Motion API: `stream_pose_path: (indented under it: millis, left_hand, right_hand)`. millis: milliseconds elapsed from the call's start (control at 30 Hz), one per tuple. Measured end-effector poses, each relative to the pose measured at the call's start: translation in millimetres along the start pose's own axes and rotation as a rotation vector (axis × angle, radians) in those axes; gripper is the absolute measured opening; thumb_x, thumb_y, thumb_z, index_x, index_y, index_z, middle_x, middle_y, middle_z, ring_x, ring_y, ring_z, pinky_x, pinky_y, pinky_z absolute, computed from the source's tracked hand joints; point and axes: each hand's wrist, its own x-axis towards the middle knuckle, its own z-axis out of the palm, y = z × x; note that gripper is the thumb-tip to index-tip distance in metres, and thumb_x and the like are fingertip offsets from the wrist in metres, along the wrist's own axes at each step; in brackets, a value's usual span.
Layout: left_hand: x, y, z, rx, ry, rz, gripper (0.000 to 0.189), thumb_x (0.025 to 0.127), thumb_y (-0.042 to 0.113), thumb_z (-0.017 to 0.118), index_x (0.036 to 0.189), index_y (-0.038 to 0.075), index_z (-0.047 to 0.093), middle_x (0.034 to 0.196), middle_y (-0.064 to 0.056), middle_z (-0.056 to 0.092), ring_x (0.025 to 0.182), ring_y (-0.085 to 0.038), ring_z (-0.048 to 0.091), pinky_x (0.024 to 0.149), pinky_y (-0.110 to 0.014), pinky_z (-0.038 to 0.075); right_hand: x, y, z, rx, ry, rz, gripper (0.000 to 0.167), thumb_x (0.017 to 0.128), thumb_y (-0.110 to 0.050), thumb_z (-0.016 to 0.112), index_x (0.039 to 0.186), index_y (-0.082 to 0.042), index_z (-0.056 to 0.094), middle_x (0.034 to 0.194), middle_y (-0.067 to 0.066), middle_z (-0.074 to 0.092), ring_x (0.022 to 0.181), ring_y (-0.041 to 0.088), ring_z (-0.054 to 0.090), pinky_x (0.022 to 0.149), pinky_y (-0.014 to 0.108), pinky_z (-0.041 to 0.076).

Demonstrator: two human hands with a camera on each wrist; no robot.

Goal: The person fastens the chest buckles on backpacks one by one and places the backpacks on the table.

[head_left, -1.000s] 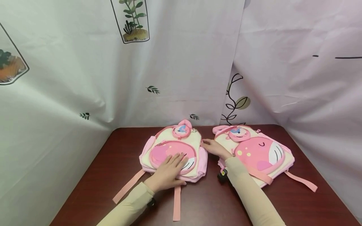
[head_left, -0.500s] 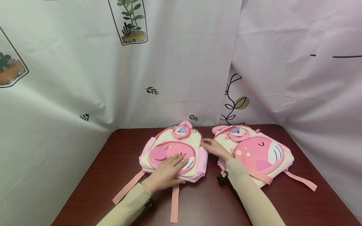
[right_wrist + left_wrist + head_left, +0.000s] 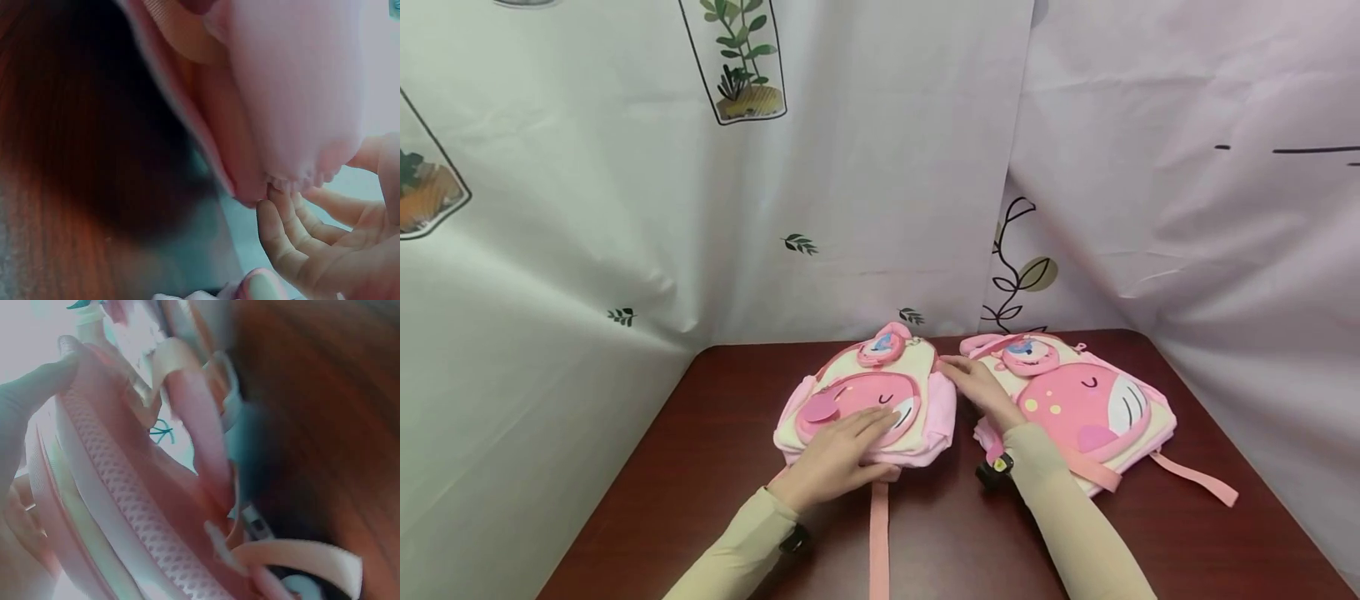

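Head view, picking up at the left: seeing the left hand point(image 3: 831, 462) hooked over the near end of the left backpack point(image 3: 865, 396), just left of centre on the table point(image 3: 955, 542). Looks tipped up at that near end. Over to the left wrist view: gripping between thumb point(image 3: 44, 387) on the padded mesh back point(image 3: 125, 481) and fingers round the front face. Seems firm, but might pinch mostly soft padding; could slide out under a twist, dropping the near end.

Moving rightward: spotting a trailing strap point(image 3: 879, 533), running from under the bag toward the near side. Could snag beneath the bag or against the left sleeve point(image 3: 730, 542), and so skew everything sideways. Worth watching!

On to the bag's right side: finding the right hand point(image 3: 988, 392) toward the far end, with fingers curled in. Checking the right wrist view: pinching, apparently, at the gathered rim of the side pocket point(image 3: 300, 94). Could stretch that rim or slip off, from so slight a hold, throwing the load onto the left hand.

Finally, far right: noting the right backpack point(image 3: 1075, 408), lying just beside the right sleeve point(image 3: 1078, 525). Tight quarters! Could get shoved askew by a careless elbow.
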Motion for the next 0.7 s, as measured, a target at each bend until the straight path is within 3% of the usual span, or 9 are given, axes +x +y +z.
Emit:
stream_pose_path:
  millis: [200,400,533,700]
  left_hand:
    - [5.2,6.8,-5.1,0.006,0.081,0.005,0.067,0.085,0.041,0.081,0.140,0.010,0.059,0.138,-0.006,0.062,0.127,-0.018,0.058,0.102,-0.036,0.049]
    - [11.5,9.3,-10.3,-0.045,0.189,0.017,0.060,0.085,0.035,0.082,0.134,0.007,0.062,0.131,-0.006,0.066,0.123,-0.018,0.061,0.099,-0.036,0.051]
    - [15.0,9.0,-14.0,-0.065,0.244,0.021,0.058,0.087,0.033,0.079,0.135,0.005,0.061,0.128,-0.008,0.067,0.118,-0.020,0.065,0.095,-0.037,0.053]
    - [20.2,10.0,-21.1,-0.107,0.288,-0.008,0.055,0.090,0.032,0.075,0.136,0.005,0.061,0.128,-0.008,0.067,0.112,-0.023,0.067,0.090,-0.038,0.055]
  right_hand:
    - [-5.2,-10,-3,0.078,0.023,-0.024,0.057,0.102,-0.036,0.059,0.145,0.001,0.051,0.147,0.020,0.051,0.138,0.029,0.045,0.115,0.043,0.033]
    - [-11.6,-24,-5,0.099,0.073,-0.015,0.056,0.103,-0.037,0.057,0.146,-0.002,0.051,0.149,0.019,0.049,0.139,0.029,0.044,0.115,0.042,0.035]
    - [-14.0,-30,-7,0.086,0.103,-0.030,0.057,0.102,-0.043,0.058,0.144,-0.005,0.054,0.146,0.015,0.053,0.136,0.028,0.047,0.113,0.043,0.037]
    - [-15.5,-35,-9,0.158,0.099,-0.070,0.059,0.103,-0.044,0.056,0.145,-0.003,0.053,0.143,0.018,0.056,0.128,0.031,0.056,0.110,0.044,0.041]
